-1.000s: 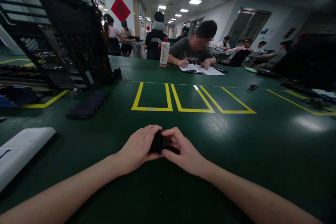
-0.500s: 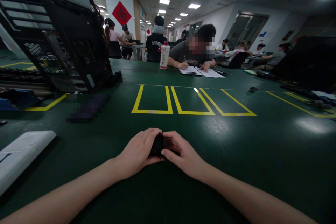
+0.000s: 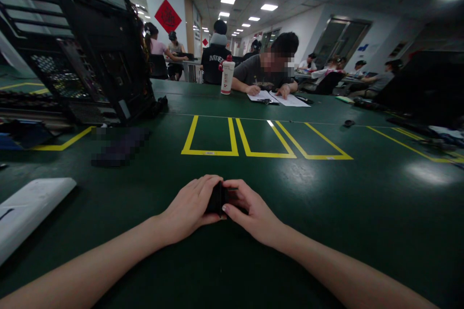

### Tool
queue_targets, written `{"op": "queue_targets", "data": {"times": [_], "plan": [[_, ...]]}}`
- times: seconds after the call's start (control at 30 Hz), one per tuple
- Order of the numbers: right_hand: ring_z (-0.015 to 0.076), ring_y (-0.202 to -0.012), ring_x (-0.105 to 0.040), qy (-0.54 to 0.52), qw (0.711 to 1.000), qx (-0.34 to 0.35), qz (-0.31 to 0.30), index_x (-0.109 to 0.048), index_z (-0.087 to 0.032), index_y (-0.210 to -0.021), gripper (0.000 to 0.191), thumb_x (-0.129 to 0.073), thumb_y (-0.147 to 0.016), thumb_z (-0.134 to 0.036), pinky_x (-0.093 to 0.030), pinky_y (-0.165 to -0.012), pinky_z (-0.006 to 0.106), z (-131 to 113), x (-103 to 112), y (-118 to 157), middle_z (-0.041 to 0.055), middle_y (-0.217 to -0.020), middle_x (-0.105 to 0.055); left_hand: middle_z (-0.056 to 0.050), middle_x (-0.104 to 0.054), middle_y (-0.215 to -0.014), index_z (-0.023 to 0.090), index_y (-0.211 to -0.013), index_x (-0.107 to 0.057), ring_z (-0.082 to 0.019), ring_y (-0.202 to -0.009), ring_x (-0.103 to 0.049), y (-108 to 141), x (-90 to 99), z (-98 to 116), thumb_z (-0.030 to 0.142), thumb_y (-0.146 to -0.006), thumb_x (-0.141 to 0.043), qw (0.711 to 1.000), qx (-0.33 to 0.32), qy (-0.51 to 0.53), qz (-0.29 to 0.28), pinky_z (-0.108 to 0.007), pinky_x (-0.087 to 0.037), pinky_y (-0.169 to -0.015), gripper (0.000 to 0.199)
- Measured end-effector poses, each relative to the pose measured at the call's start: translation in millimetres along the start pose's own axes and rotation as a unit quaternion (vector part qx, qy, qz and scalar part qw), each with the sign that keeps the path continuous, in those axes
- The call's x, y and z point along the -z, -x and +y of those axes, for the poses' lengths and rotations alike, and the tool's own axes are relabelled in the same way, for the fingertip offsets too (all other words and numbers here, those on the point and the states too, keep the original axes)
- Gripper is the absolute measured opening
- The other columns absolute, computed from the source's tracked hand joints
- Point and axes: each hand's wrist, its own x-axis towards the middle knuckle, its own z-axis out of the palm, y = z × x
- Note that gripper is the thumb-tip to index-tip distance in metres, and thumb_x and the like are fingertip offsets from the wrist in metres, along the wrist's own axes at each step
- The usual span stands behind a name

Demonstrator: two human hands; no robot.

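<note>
Between my two hands is a small black object with a thin flange or plate edge; its kind does not show. My left hand curls around its left side, the thumb below and the fingers over the top. From the right, my right hand grips it with thumb and fingers bent around the other end. The fingers cover much of the object. Both hands are low over the dark green tabletop.
A computer case stands open at the left, with a white box nearer me. Yellow tape outlines mark the table. Across it, a person writes on papers beside a white bottle. A small black ring-like item lies right.
Hardly anything differs. The whole view has shifted by a few pixels, and both hands keep the same hold on the black object.
</note>
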Motion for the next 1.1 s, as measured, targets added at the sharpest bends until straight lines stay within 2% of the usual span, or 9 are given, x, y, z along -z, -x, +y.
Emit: {"op": "queue_targets", "data": {"times": [0.17, 0.33, 0.53, 0.77, 0.93, 1.1], "plan": [[0.0154, -0.108, -0.048, 0.018, 0.999, 0.037, 0.008, -0.043, -0.023, -0.104, 0.035, -0.055, -0.075, -0.009, -0.043, -0.095, 0.035, 1.3, 0.4, 2.8, 0.0031, -0.115, -0.041, -0.010, -0.046, -0.119, 0.021, -0.122, -0.027, -0.026, -0.106, -0.048, 0.0, 1.8, 0.9, 0.029, -0.072, -0.063, 1.000, -0.002, 0.000, -0.007, -0.045, -0.041, -0.087, 0.062], [0.0156, -0.103, -0.051, 0.014, 1.000, 0.014, 0.016, -0.047, -0.023, -0.098, 0.020, -0.052, -0.080, -0.017, -0.046, -0.090, 0.036, 2.5, -0.1, 1.4, 0.0026, -0.114, -0.042, -0.010, -0.047, -0.119, 0.019, -0.121, -0.029, -0.025, -0.106, -0.048, -0.8, 0.1, -0.9, 0.031, -0.072, -0.063, 1.000, -0.002, 0.000, -0.003, -0.043, -0.041, -0.088, 0.061], [0.0166, -0.107, -0.049, -0.001, 1.000, -0.015, 0.010, -0.039, -0.024, -0.112, 0.036, -0.053, -0.079, -0.017, -0.044, -0.093, 0.038, -1.8, 0.6, -0.8, 0.0046, -0.111, -0.047, -0.010, -0.048, -0.117, 0.020, -0.121, -0.028, -0.026, -0.105, -0.050, -0.8, 0.0, 0.4, 0.032, -0.072, -0.063, 1.000, -0.003, -0.004, 0.005, -0.044, -0.042, -0.086, 0.062], [0.0154, -0.108, -0.048, -0.010, 0.999, 0.030, 0.001, -0.041, -0.023, -0.103, 0.036, -0.057, -0.074, -0.009, -0.041, -0.096, 0.037, 1.7, 0.6, 1.3, 0.0029, -0.112, -0.043, -0.009, -0.048, -0.119, 0.022, -0.121, -0.028, -0.025, -0.106, -0.049, -0.7, 3.3, 1.8, 0.028, -0.071, -0.064, 1.000, 0.006, 0.001, -0.010, -0.044, -0.041, -0.087, 0.062], [0.0146, -0.100, -0.053, -0.026, 1.000, 0.014, 0.009, -0.045, -0.022, -0.098, 0.019, -0.051, -0.080, -0.016, -0.049, -0.084, 0.033, 0.8, -0.5, 0.1, 0.0033, -0.111, -0.045, -0.009, -0.047, -0.119, 0.020, -0.121, -0.028, -0.024, -0.105, -0.049, -1.3, 1.7, 0.6, 0.032, -0.072, -0.063, 1.000, 0.004, -0.002, -0.008, -0.043, -0.041, -0.088, 0.061], [0.0165, -0.105, -0.051, -0.005, 1.000, -0.011, 0.006, -0.039, -0.023, -0.111, 0.033, -0.050, -0.080, -0.016, -0.046, -0.090, 0.036, -2.6, -0.4, 0.3, 0.0048, -0.111, -0.048, -0.010, -0.046, -0.119, 0.020, -0.121, -0.028, -0.025, -0.104, -0.049, -0.8, 1.8, 1.2, 0.032, -0.073, -0.063, 1.000, 0.003, -0.004, -0.013, -0.043, -0.041, -0.087, 0.061]]}}
